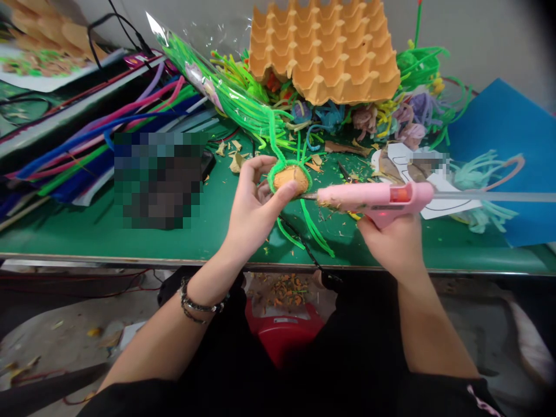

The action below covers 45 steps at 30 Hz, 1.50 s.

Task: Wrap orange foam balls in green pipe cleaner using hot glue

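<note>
My left hand (256,202) grips a rounded tan piece (290,179) edged with fuzzy green pipe cleaner, its thumb pressed on the front. Green stems (317,229) stick out above and below the piece. Wrapped round the handle of a pink glue gun (373,197) is my right hand (393,240). The gun points left, its dark nozzle at the lower right edge of the tan piece; whether they touch is hard to tell. A clear glue stick (490,196) runs out of the gun's back.
An egg tray (325,52) rests on heaped pipe cleaners at the back. A plastic bag of green stems (230,98) lies left of it, near coloured bundles (108,121). Blue sheet (512,145) and white cutouts (452,197) are at right. Scraps dot the green table (234,243).
</note>
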### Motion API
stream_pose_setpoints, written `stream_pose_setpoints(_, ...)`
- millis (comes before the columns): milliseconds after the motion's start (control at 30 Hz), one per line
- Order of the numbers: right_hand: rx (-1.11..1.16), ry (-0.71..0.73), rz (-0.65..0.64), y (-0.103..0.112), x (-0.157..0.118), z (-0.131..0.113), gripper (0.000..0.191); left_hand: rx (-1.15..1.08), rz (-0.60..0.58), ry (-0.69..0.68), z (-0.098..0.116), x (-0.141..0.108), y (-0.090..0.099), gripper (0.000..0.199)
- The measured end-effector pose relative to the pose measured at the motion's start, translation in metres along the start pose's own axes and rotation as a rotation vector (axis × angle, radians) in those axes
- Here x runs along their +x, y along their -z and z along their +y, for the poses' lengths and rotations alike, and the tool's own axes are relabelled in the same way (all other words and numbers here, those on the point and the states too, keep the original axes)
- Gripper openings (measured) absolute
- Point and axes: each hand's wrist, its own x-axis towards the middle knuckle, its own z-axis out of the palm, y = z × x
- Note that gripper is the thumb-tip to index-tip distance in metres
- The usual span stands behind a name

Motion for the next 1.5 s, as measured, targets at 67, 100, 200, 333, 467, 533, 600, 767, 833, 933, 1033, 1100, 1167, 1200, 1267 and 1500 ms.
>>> stream_pose_setpoints(67, 0.007, 0.003, -0.013, 0.000, 0.000, -0.001, 0.015, -0.026, 0.004, 0.011, -0.001, 0.000, -0.001, 0.040)
stream_pose_setpoints(100, 0.015, 0.006, -0.027, 0.000, 0.000, -0.001, 0.019, -0.046, 0.004, 0.026, -0.001, 0.000, -0.001, 0.040)
stream_pose_setpoints(200, 0.029, 0.003, -0.057, 0.000, 0.000, -0.003, 0.029, -0.110, -0.004, 0.108, 0.000, -0.001, -0.002, 0.039)
stream_pose_setpoints(333, 0.008, -0.017, -0.039, -0.002, -0.002, -0.003, 0.028, -0.181, 0.019, 0.192, 0.001, -0.001, -0.003, 0.038)
stream_pose_setpoints(467, -0.075, 0.020, 0.087, -0.002, -0.003, -0.002, 0.014, -0.242, -0.019, 0.274, -0.002, 0.001, 0.000, 0.035)
stream_pose_setpoints(533, -0.118, 0.100, 0.164, -0.002, -0.001, -0.003, 0.016, -0.281, -0.058, 0.326, -0.004, 0.002, 0.001, 0.030)
stream_pose_setpoints(600, -0.141, 0.167, 0.227, -0.001, 0.000, -0.005, 0.018, -0.327, -0.090, 0.375, -0.005, 0.003, 0.002, 0.028)
stream_pose_setpoints(767, -0.169, 0.268, 0.349, -0.001, -0.001, -0.007, 0.015, -0.413, -0.095, 0.504, -0.002, 0.004, -0.001, 0.025)
stream_pose_setpoints(833, -0.188, 0.312, 0.393, -0.001, -0.003, -0.007, 0.013, -0.433, -0.073, 0.540, 0.000, 0.004, -0.002, 0.024)
stream_pose_setpoints(933, -0.228, 0.300, 0.454, 0.000, -0.006, -0.007, 0.012, -0.452, -0.077, 0.552, 0.000, 0.005, -0.002, 0.024)
stream_pose_setpoints(1033, -0.237, 0.257, 0.478, -0.001, -0.006, -0.006, 0.013, -0.449, -0.132, 0.541, -0.002, 0.005, 0.000, 0.023)
stream_pose_setpoints(1100, -0.220, 0.317, 0.465, -0.002, -0.005, -0.004, 0.010, -0.449, -0.156, 0.560, -0.002, 0.006, 0.001, 0.021)
stream_pose_setpoints(1167, -0.193, 0.404, 0.461, -0.003, -0.003, -0.001, 0.009, -0.477, -0.152, 0.613, 0.000, 0.006, 0.000, 0.017)
stream_pose_setpoints(1200, -0.184, 0.434, 0.465, -0.003, -0.002, 0.001, 0.010, -0.497, -0.141, 0.647, 0.002, 0.006, -0.001, 0.015)
stream_pose_setpoints(1267, -0.191, 0.467, 0.492, -0.004, 0.000, 0.004, 0.010, -0.526, -0.109, 0.703, 0.008, 0.005, -0.004, 0.012)
stream_pose_setpoints(1500, -0.144, 0.526, 0.657, -0.002, 0.007, 0.015, 0.011, -0.534, -0.040, 0.708, 0.018, 0.005, -0.007, 0.014)
